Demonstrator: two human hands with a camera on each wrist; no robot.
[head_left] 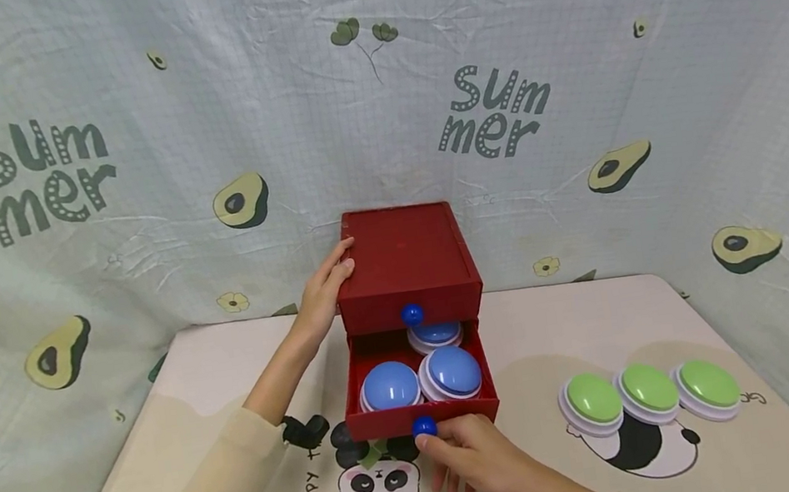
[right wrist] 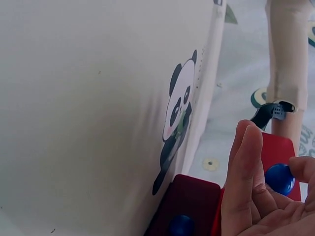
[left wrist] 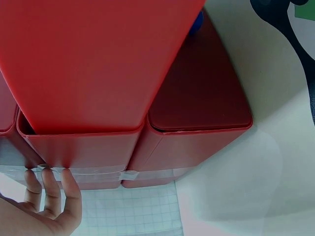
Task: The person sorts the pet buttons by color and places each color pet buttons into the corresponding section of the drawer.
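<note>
Head view: a red cabinet point(head_left: 402, 249) is seen at the middle of the table point(head_left: 535, 327), before a cloth point(head_left: 315, 114). Its upper drawer point(head_left: 374, 314) is closed; the lower drawer point(head_left: 382, 425) stands open, and three white-rimmed blue domes point(head_left: 391, 385) are contained in it, two side by side at the front and one behind, partly hidden beneath the upper drawer. Three green domes point(head_left: 648, 389) are set in a close row on the table, well apart at right. "SUMMER" is printed twice on the cloth; "HAPPY" is read on the table beside a panda point(head_left: 379, 488), the following letters being cut off by a dark object point(head_left: 305, 432). Clear tape point(left wrist: 152, 174) is noted across the cabinet in the left wrist view. The left hand point(head_left: 319, 300) is laid against the cabinet's left side, fingers extended and loosely spread, nothing grasped. By the right hand point(head_left: 480, 454) the lower drawer's blue knob point(head_left: 424, 426) is pinched between thumb and forefinger, the other fingers hanging below.
</note>
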